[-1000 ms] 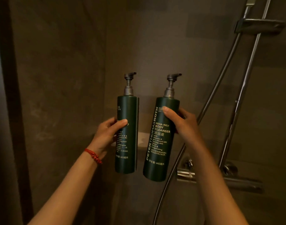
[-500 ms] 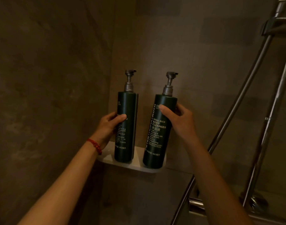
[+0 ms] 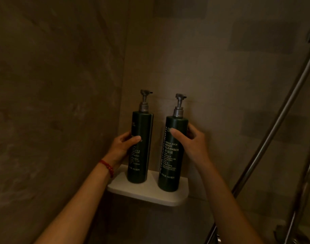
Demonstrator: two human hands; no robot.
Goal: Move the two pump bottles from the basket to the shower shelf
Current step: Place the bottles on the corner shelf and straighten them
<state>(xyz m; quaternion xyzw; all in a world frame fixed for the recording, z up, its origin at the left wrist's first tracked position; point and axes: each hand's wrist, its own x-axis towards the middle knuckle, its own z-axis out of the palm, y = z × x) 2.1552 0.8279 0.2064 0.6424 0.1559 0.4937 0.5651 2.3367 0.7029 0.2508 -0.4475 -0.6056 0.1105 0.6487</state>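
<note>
Two dark green pump bottles stand upright on the white corner shower shelf (image 3: 170, 199). The left pump bottle (image 3: 142, 124) is gripped at mid-height by my left hand (image 3: 122, 148), which wears a red bracelet. The right pump bottle (image 3: 175, 166), labelled body cleanser, has my right hand (image 3: 193, 143) around it, thumb across its front and fingers behind. Both bottle bases rest on the shelf. The basket is out of view.
Dark stone walls meet in the corner behind the shelf. A chrome shower hose (image 3: 273, 131) slants up on the right, with a chrome riser rail (image 3: 303, 191) beside it at the right edge.
Both bottles have gone from held in the air to standing on the shelf. The right bottle, tilted before, now stands straight.
</note>
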